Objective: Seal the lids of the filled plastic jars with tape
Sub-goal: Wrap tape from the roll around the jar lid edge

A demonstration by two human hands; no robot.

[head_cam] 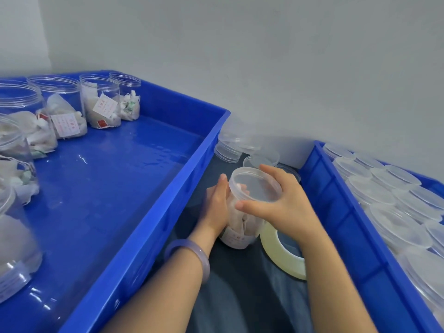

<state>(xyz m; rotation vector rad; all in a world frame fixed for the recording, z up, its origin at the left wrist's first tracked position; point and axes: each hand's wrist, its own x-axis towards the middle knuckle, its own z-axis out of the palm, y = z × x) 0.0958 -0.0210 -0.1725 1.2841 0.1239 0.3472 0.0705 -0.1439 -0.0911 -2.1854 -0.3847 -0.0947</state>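
My left hand (217, 207) grips the jar (240, 227), upright between my hands; my right hand (281, 203) curls round its lid (254, 186). The tape roll (281, 255) lies just under my right wrist (the nearer hand).

We see a small packing workroom, one blue crate (125, 179) of jars (63, 91) filled with sachets (105, 111), another crate (336, 212) stacked with clear lids (371, 188), bare grey wall (264, 56).

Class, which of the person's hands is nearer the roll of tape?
Right. The right hand grips the lid close by the roll of tape; the left hand holds the jar on its other side.
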